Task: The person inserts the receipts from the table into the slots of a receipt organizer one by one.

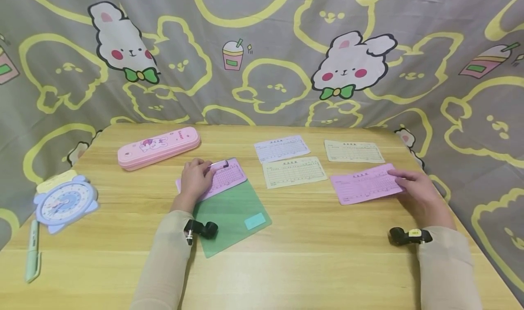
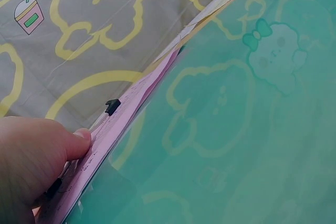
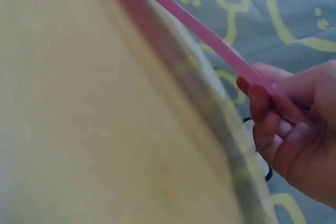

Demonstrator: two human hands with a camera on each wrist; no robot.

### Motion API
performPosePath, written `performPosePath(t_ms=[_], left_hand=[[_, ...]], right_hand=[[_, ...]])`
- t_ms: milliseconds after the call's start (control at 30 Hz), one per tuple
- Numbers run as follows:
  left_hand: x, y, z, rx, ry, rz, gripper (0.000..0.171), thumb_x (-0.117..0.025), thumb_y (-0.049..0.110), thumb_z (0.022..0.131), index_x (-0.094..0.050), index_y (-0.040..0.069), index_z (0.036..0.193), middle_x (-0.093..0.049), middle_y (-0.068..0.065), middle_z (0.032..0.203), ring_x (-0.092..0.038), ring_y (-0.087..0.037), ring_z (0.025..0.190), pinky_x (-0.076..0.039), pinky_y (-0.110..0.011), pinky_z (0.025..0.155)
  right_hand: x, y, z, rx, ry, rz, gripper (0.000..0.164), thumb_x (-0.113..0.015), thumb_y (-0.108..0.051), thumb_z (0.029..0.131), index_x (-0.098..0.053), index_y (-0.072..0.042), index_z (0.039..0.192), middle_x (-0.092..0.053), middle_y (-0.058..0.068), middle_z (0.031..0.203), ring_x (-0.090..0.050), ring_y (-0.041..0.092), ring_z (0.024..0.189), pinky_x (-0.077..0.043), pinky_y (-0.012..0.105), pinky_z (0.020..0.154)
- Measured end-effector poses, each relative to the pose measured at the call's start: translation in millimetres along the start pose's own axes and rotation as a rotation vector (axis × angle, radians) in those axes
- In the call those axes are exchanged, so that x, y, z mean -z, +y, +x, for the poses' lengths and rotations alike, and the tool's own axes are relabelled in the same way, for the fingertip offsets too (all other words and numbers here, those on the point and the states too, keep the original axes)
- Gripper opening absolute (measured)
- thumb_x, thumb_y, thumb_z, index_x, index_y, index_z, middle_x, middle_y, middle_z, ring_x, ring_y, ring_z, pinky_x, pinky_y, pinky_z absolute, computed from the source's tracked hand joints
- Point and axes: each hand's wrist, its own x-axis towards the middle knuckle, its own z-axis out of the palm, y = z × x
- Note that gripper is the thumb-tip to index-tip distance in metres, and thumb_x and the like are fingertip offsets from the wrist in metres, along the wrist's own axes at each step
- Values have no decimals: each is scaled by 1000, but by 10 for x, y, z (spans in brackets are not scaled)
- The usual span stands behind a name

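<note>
Head: above the counter's [image 1: 307, 264] near side, facing forward and down, back far enough for the far edge and curtain [image 1: 270, 42].
Left wrist: close at the left hand [image 2: 31, 161], tilted, looking across the green board [image 2: 210, 171] toward the curtain.
Right wrist: close at the right hand [image 3: 302, 129], tilted, low over the counter toward an edge and the curtain.
Head and left wrist share: left hand, green board.
Head and right wrist share: right hand, held pink slip [image 3: 210, 37].

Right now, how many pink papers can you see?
2. One pink paper lies on the green folder, partly covered by the left hand; the other pink paper is held by the right hand. More could be hidden underneath.
</note>
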Motion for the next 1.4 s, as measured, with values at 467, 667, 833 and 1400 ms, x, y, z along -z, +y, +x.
performPosePath(t_ms=[467, 667, 833, 1400], left_hand=[[28, 49, -4, -16, 31, -23, 33, -54, 19, 83, -57, -1, 109, -48, -16, 100, -39, -32, 92, -29, -42, 81], [21, 27, 9, -2, -1, -10, 35, -54, 20, 84, -56, -1, 112, -48, -18, 104, -39, -34, 94, -29, -43, 82], [25, 14, 5, 3, -7, -2, 36, -54, 21, 84, -56, -1, 112, -48, -17, 104, -39, -33, 95, -29, -43, 82], [10, 18, 8, 16, 6, -7, 34, -55, 21, 82, -58, 0, 109, -49, -16, 102, -40, -32, 94, -30, -43, 80]], right_hand=[[150, 262, 618, 144, -94, 275, 29, -56, -6, 83, -59, -8, 112, -53, -2, 106, -55, 8, 87, -45, 19, 70], [40, -201, 479, 164, -97, 261, 26, -55, -9, 84, -62, -12, 109, -52, -1, 103, -55, 6, 83, -44, 16, 67], [-265, -734, 284, 179, -105, 289, 25, -51, -4, 85, -64, -15, 104, -45, 1, 106, -52, 2, 80, -42, 13, 68], [-1380, -1085, 476, 217, -219, 331, 26, -51, 11, 79, -56, 6, 103, -56, 3, 90, -55, 11, 77, -45, 19, 69]])
